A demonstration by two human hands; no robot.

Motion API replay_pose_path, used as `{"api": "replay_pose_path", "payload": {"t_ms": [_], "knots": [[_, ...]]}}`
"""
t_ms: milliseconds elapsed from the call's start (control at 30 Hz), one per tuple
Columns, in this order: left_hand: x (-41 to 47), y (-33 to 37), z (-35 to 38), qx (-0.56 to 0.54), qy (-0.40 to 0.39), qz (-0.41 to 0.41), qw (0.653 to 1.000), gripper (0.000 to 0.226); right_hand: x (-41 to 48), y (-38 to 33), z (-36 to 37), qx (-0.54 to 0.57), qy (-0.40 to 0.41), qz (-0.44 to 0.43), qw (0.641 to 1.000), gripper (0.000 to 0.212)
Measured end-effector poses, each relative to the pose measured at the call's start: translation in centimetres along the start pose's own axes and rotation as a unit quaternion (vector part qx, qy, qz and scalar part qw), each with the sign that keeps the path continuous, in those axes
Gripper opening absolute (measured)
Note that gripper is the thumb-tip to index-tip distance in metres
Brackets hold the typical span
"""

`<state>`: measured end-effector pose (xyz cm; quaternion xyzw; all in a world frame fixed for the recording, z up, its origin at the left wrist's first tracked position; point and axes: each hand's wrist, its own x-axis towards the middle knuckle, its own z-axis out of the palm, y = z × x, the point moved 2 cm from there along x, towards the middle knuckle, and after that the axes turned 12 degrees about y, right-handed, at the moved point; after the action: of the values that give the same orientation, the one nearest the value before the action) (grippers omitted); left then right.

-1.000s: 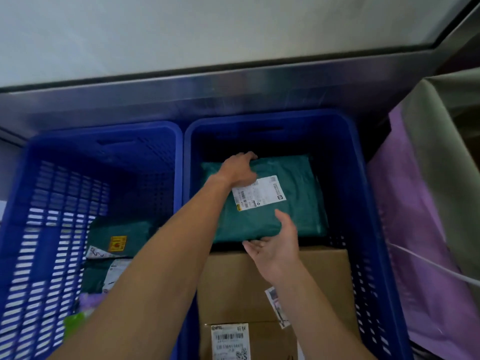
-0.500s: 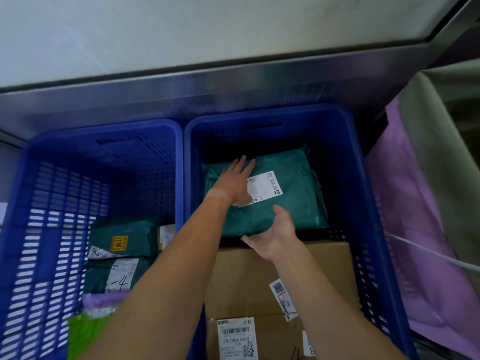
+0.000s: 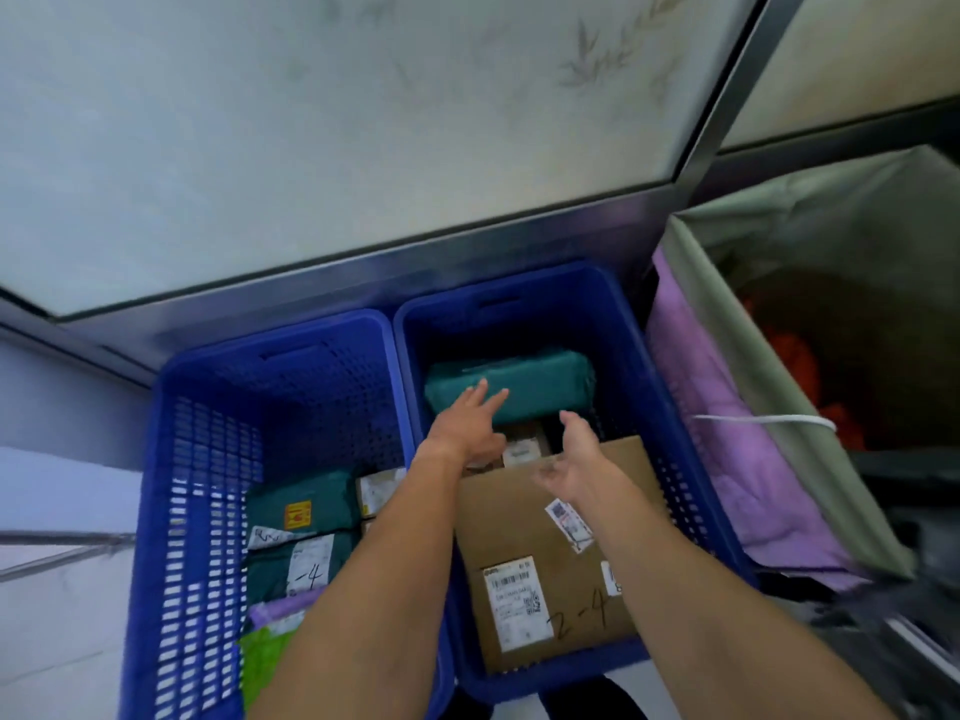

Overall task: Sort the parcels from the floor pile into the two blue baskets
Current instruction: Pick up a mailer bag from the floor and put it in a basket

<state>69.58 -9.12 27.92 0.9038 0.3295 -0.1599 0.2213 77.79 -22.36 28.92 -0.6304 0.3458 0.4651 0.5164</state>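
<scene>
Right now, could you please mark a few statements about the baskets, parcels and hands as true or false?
1. The teal parcel sits in the right blue basket. True.
2. The right hand grips the cardboard box. False: it is open above the box and holds nothing.
3. The left blue basket holds no parcels. False: a yellow-stickered teal parcel and others lie in it.
4. The left hand has straight fingers over the teal parcel. True.
5. The cardboard box bears a handwritten "2-4". True.
</scene>
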Motion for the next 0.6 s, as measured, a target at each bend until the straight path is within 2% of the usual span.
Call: {"api": "replay_pose_path", "payload": {"t_ms": [333, 600], "knots": [[-14.5, 2.6, -6.2, -0.088, 0.042, 0.022, 0.995, 0.073, -12.5, 2.8, -2.2, -0.040, -0.032, -0.102, 0.994, 0.073], [-19.9, 1.9, -8.7, -0.125, 0.069, 0.019, 0.990, 0.072, -17.1, 4.0, -3.0, -0.061, -0.050, -0.159, 0.984, 0.075]]}}
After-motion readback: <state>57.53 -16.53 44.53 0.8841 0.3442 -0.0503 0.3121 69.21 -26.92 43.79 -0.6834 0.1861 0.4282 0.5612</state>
